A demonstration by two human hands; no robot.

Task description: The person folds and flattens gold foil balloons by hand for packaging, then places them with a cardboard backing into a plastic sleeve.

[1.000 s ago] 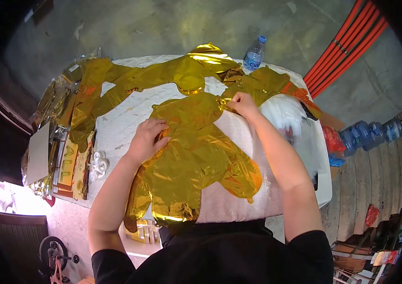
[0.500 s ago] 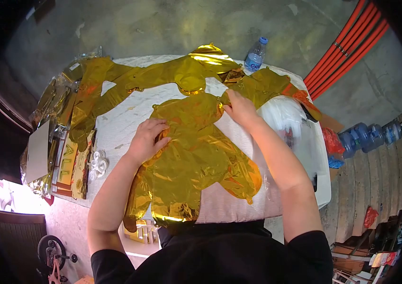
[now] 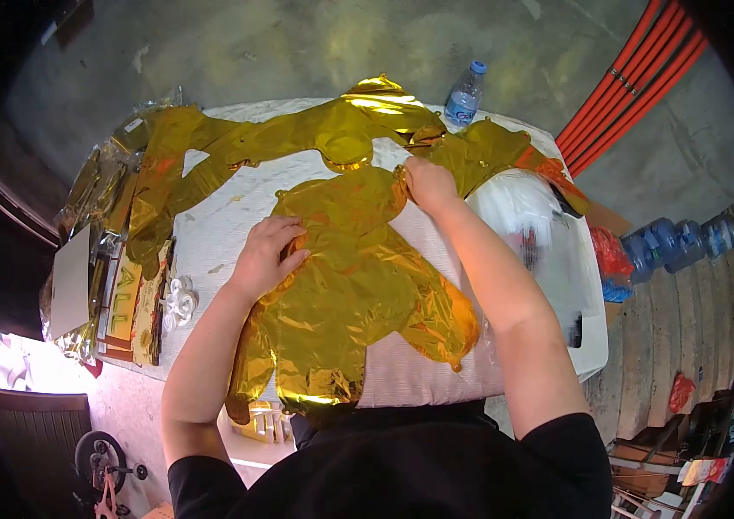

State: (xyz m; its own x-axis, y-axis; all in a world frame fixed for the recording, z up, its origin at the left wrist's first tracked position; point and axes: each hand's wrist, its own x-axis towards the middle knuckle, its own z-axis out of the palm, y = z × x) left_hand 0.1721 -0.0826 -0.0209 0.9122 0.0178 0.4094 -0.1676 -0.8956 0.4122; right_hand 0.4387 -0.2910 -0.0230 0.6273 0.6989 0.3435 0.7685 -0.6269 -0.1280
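A flat gold foil balloon (image 3: 323, 285) with rounded lobes lies before me, its lower end hanging at the table's near edge. My left hand (image 3: 270, 253) rests on its left side, thumb and fingers apart, fingertips on the foil. At the balloon's upper right lobe, my right hand (image 3: 430, 184) is closed with its fingertips pinching the edge; the exact grip is partly hidden. Just beyond, more flat gold foil balloons (image 3: 289, 138) stretch across the back of the table (image 3: 220, 203).
A water bottle (image 3: 464, 93) stands at the back edge. Clear plastic packaging (image 3: 514, 216) lies right, beyond my forearm. On the left are white ribbon rolls (image 3: 179, 301), a grey-white card (image 3: 71, 281) and packaged foil (image 3: 94, 186). Large blue water jugs (image 3: 661, 249) sit off the table's right side.
My right hand has shifted slightly left, and its fingers have drawn in at the lobe's edge. The left hand stays in place on the balloon.
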